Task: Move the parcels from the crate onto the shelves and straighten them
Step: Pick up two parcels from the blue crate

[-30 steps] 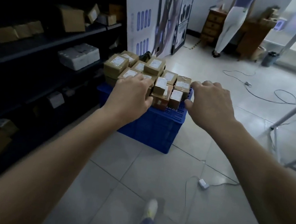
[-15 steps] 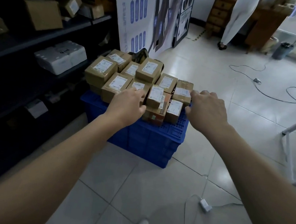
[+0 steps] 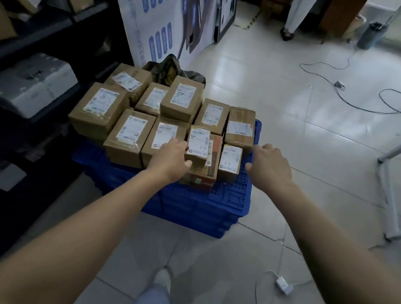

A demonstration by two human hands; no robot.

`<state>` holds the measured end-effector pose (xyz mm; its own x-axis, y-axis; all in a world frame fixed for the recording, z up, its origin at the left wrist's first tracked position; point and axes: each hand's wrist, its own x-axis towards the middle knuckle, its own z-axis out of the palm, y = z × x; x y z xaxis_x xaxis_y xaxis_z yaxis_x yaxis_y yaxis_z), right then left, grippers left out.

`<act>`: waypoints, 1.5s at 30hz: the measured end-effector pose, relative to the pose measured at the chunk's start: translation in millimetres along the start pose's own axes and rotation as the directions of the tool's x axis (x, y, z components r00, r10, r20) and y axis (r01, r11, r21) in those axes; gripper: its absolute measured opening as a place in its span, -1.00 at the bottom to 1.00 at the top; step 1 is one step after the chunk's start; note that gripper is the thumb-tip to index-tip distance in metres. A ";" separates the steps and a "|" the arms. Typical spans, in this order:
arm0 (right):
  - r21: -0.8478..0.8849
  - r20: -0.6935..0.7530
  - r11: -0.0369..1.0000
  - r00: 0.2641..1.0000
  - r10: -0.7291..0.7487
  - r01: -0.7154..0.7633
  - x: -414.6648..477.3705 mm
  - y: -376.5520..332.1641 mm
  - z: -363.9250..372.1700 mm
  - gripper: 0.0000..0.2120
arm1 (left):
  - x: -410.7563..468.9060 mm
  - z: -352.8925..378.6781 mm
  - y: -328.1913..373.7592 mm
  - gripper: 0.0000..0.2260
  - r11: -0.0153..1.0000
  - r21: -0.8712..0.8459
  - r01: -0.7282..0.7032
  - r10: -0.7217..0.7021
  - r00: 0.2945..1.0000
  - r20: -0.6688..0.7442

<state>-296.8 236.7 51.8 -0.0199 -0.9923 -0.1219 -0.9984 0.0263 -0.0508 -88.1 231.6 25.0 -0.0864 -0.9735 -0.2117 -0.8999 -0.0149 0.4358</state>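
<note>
Parcels, brown cardboard boxes with white labels, crowd the top of the blue plastic crate on the tiled floor, with dark shelves close on its left. The left hand rests among the front-edge boxes, its fingers hidden, so I cannot tell its grip. The right hand hovers at the right edge, fingers loosely spread.

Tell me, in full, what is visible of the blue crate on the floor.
The blue crate is plastic by its look, rectangular, standing level on the pale tiled floor beside the dark shelves. Its top is flat with a grid of small holes; its near side has horizontal ribs. Brown cardboard parcels with white labels cover most of the top, leaving the near right corner bare. The right hand hovers by its right edge; whether it touches is unclear.
</note>
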 end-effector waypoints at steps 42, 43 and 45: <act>0.505 0.861 -0.100 0.509 -0.014 -0.857 241.9 77.1 282.6 -0.73 | 233.1 151.7 -43.3 -0.48 0.841 -0.308 0.445 -0.374 0.889 0.265; 0.503 0.862 -0.106 0.506 -0.004 -0.858 241.6 78.3 283.0 -0.71 | 234.3 151.6 -43.4 -0.46 0.838 -0.318 0.442 -0.369 0.890 0.267; 0.501 0.865 -0.090 0.501 0.019 -0.861 241.1 80.1 282.9 -0.67 | 235.5 152.3 -43.6 -0.44 0.835 -0.339 0.434 -0.355 0.895 0.272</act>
<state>-366.5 33.6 -262.0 0.0171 -0.3923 -0.9197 0.1336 0.9124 -0.3868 -134.4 37.8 -177.1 0.1259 -0.8037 -0.5816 -0.6439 -0.5122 0.5684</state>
